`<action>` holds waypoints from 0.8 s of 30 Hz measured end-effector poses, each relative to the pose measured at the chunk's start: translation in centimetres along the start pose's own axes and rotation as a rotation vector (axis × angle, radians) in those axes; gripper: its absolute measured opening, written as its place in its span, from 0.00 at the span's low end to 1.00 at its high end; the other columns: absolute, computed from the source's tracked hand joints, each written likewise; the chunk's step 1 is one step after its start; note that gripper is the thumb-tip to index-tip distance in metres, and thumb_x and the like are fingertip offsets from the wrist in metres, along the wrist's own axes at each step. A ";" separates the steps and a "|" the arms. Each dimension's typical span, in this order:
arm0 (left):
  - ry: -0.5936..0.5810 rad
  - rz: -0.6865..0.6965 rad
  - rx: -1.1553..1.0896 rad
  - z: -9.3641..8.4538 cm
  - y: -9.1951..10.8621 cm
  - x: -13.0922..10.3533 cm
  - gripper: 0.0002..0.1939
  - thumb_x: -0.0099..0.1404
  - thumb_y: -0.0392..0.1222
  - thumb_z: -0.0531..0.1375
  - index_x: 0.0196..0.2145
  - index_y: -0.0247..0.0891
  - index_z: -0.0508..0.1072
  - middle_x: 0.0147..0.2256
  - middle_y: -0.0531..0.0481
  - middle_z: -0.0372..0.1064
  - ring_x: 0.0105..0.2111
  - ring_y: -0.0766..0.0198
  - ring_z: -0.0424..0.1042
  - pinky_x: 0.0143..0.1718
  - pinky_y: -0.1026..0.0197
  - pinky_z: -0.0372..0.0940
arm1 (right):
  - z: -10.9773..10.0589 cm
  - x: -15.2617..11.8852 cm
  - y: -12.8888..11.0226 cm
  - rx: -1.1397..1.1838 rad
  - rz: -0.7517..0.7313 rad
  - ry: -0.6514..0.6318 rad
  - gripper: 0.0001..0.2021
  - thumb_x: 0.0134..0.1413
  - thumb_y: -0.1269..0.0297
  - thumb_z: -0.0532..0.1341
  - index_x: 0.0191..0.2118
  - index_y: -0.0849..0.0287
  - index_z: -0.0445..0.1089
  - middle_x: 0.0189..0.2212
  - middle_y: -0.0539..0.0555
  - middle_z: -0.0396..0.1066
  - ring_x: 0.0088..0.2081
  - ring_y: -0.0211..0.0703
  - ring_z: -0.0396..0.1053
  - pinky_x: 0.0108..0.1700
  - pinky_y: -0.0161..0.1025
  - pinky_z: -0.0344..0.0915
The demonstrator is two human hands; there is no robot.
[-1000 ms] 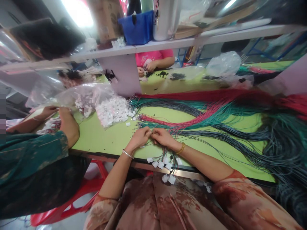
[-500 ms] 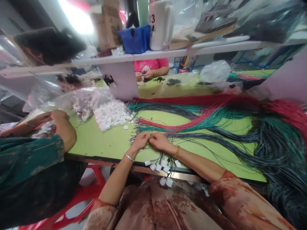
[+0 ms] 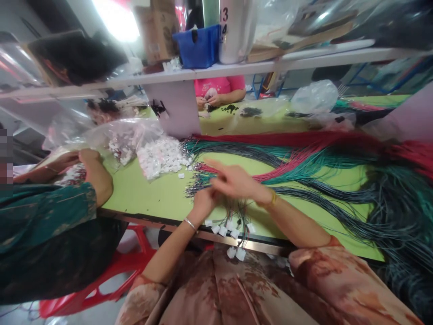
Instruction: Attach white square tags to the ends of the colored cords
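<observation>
My left hand (image 3: 204,202) is closed at the near side of the table, its fingertips partly hidden behind my right hand; what it pinches is too small to make out. Over the wire ends reaches my right hand (image 3: 238,181), slightly blurred, its fingers stretched apart toward the tips of the red wires (image 3: 207,169). Green wires (image 3: 282,174) and black wires (image 3: 304,193) lie in bundles beside and beneath it. Below both hands, several white connectors (image 3: 223,231) on thin wires hang over the table's front edge.
A plastic bag of white connectors (image 3: 158,155) lies left of the wires. At the left, a co-worker's arm (image 3: 99,178) rests near a red stool (image 3: 135,266). A blue bin (image 3: 198,47) stands on the shelf (image 3: 135,81). Across the table sits another person (image 3: 219,88).
My right hand has parted from the left fingertips and moved up and forward over the red wire ends, its fingers now spread. My left hand stays closed near its place. The view has shifted slightly.
</observation>
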State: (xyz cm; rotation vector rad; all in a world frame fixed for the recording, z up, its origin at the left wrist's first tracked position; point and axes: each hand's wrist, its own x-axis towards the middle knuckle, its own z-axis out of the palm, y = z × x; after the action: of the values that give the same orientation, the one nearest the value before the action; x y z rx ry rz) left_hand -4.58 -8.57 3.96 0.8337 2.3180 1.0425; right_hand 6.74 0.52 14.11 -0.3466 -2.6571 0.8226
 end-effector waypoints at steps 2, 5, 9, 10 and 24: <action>-0.055 0.217 0.194 0.3 -0.4 -1.4 0.13 0.65 0.44 0.55 0.33 0.36 0.76 0.25 0.48 0.69 0.29 0.59 0.67 0.27 0.65 0.57 | -0.9 2.4 5.0 -0.274 0.247 0.172 0.22 0.62 0.61 0.51 0.59 0.63 0.62 0.29 0.55 0.72 0.30 0.42 0.65 0.35 0.36 0.55; -0.129 0.653 0.625 1.0 -1.2 -3.5 0.13 0.68 0.44 0.53 0.43 0.35 0.73 0.30 0.44 0.71 0.30 0.59 0.69 0.31 0.62 0.58 | -0.8 4.3 12.1 -0.548 0.480 0.124 0.18 0.61 0.61 0.51 0.51 0.64 0.67 0.40 0.64 0.71 0.38 0.50 0.68 0.37 0.39 0.57; -0.124 0.879 0.800 1.9 -1.4 -5.2 0.16 0.70 0.46 0.49 0.36 0.34 0.72 0.33 0.42 0.69 0.35 0.56 0.69 0.33 0.58 0.61 | 0.9 4.3 15.7 -0.616 0.587 0.011 0.17 0.61 0.62 0.52 0.52 0.65 0.66 0.47 0.70 0.65 0.42 0.52 0.67 0.39 0.40 0.58; -0.127 0.911 0.806 1.9 -1.4 -5.4 0.16 0.70 0.46 0.49 0.35 0.34 0.71 0.33 0.42 0.69 0.35 0.56 0.68 0.33 0.58 0.61 | 1.3 4.3 15.3 -0.601 0.564 0.039 0.17 0.61 0.62 0.51 0.51 0.65 0.67 0.47 0.70 0.65 0.42 0.52 0.67 0.39 0.40 0.58; 0.342 0.634 0.451 -4.4 -4.2 2.0 0.14 0.70 0.41 0.48 0.39 0.36 0.72 0.40 0.40 0.70 0.41 0.56 0.67 0.43 0.56 0.62 | 9.7 3.5 8.6 -0.213 0.066 -0.188 0.10 0.59 0.66 0.53 0.35 0.60 0.72 0.35 0.56 0.73 0.36 0.42 0.66 0.38 0.34 0.55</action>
State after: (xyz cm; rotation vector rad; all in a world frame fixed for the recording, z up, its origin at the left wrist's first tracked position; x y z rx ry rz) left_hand -10.15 -11.63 3.04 1.7723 2.6973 0.9557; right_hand 0.92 3.70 2.49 -0.4306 -2.9334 0.6182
